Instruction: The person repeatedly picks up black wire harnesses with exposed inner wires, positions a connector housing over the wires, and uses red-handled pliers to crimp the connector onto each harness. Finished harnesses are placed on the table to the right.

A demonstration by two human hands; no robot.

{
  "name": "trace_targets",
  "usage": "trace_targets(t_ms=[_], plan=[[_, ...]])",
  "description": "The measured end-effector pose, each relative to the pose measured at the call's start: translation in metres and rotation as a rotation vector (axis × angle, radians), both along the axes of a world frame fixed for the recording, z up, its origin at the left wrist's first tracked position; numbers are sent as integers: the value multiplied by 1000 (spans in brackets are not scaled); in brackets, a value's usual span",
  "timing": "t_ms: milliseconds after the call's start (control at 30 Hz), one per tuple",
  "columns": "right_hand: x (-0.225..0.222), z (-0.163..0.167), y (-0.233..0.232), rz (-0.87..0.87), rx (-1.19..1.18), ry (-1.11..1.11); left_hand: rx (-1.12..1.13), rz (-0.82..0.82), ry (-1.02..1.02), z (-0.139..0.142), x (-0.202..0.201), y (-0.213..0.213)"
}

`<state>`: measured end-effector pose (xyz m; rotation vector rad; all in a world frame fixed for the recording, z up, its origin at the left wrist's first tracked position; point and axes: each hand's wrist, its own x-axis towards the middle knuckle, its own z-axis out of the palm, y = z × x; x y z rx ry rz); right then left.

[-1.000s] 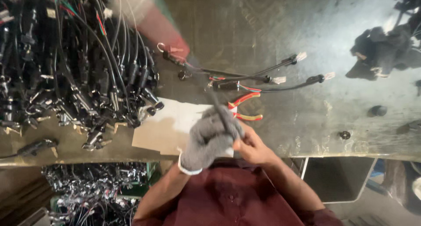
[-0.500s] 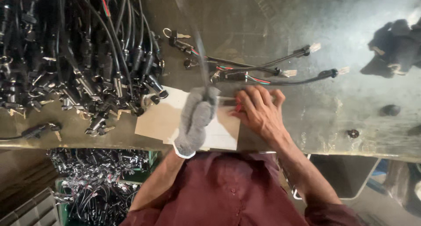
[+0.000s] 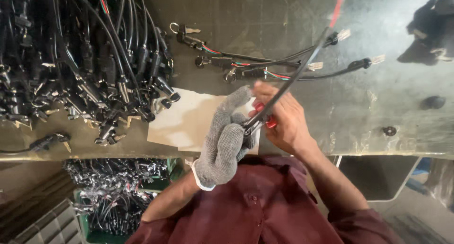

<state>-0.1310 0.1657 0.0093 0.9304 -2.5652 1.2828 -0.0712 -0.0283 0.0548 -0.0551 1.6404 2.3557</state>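
My gloved left hand [image 3: 226, 140] now pinches the black cable [image 3: 288, 80], and my right hand [image 3: 279, 118] has picked up the red-handled pliers [image 3: 265, 117] to work it.

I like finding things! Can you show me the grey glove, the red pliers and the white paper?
Glove [image 3: 222, 147], head view, on the knitted back of the left hand.
Pliers [image 3: 271, 123], head view, on a red handle inside the right hand.
Paper [image 3: 184, 121], head view, on its bare middle.
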Motion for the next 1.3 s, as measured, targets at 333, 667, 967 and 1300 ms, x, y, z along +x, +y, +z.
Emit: trace_targets(t_ms=[333,667,967,1300], plan=[[-22,6,-2,92,280,23,99,-306,-20,18,-8,-27],[1,8,-2,35,183,-201,-719,21,464,-17,7,-8],[9,14,4,-83,292,-107,-960,70,593,-18,19,3],[28,12,0,-192,286,-198,-1401,-4,651,-19,10,1]])
